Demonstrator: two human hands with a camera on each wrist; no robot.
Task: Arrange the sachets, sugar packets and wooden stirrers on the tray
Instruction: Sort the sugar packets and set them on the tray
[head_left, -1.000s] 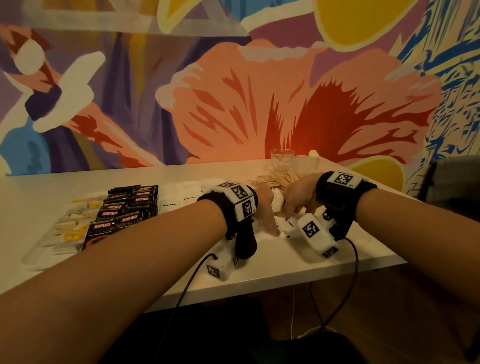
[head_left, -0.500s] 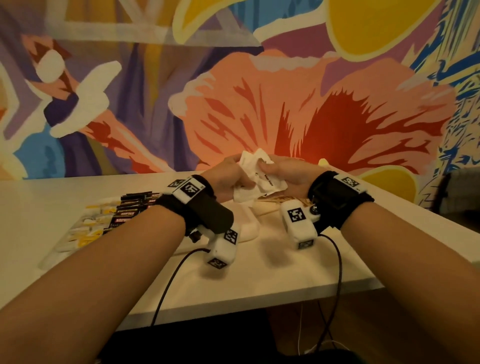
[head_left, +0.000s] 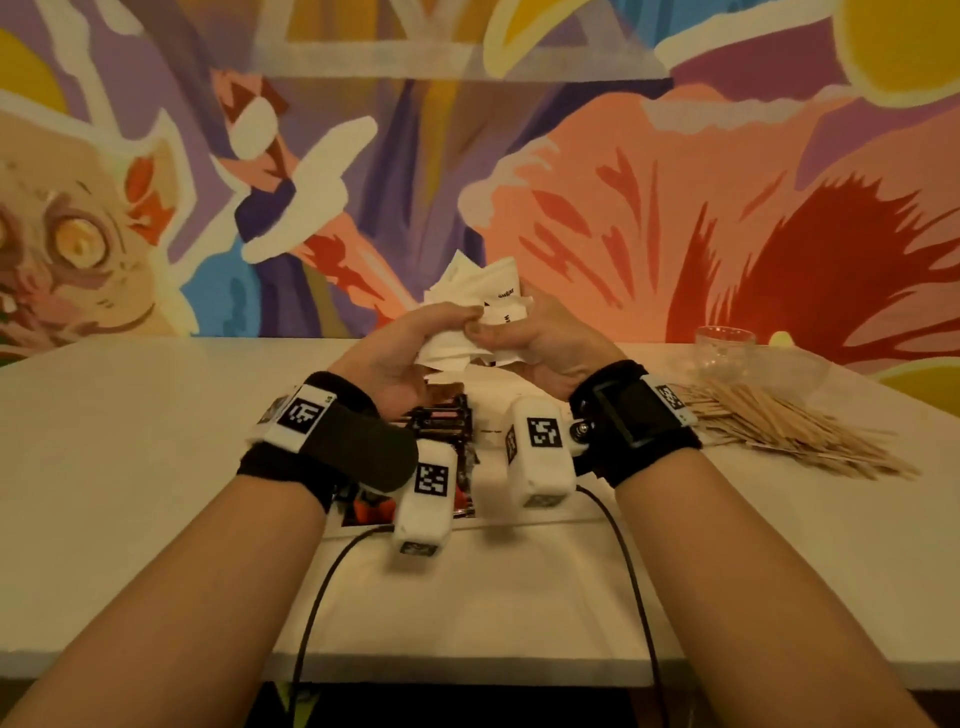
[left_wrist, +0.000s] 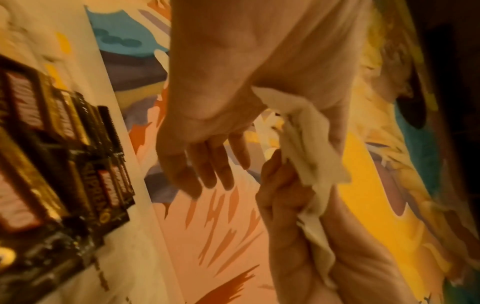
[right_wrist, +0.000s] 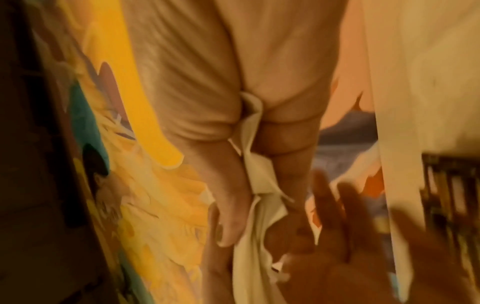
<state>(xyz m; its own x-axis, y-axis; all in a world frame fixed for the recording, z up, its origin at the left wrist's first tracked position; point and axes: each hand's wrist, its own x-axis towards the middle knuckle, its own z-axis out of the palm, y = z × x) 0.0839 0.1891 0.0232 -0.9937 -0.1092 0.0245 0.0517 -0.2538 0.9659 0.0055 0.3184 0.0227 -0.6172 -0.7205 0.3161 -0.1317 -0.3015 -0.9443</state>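
Observation:
Both hands are raised above the table with a crumpled bunch of white sugar packets (head_left: 475, 306) between them. My left hand (head_left: 415, 343) pinches the bunch with its thumb, while its other fingers (left_wrist: 205, 170) hang fairly straight. My right hand (head_left: 535, 338) grips the same packets (right_wrist: 255, 168) between thumb and curled fingers. Below the wrists, dark coffee sachets (head_left: 441, 421) lie in rows on the tray (head_left: 358, 526); the same sachets (left_wrist: 64, 164) show in the left wrist view. A pile of wooden stirrers (head_left: 779, 431) lies on the table to the right.
Two clear glass cups (head_left: 727, 348) stand at the back right, behind the stirrers. The white table (head_left: 130, 467) ends at a near edge just below my forearms. A painted mural wall runs close behind the table. Cables hang from both wrist cameras.
Both hands gathered the sugar packets off the table near the stirrers and lifted them. They now hold the bunch higher, above the tray's sachets.

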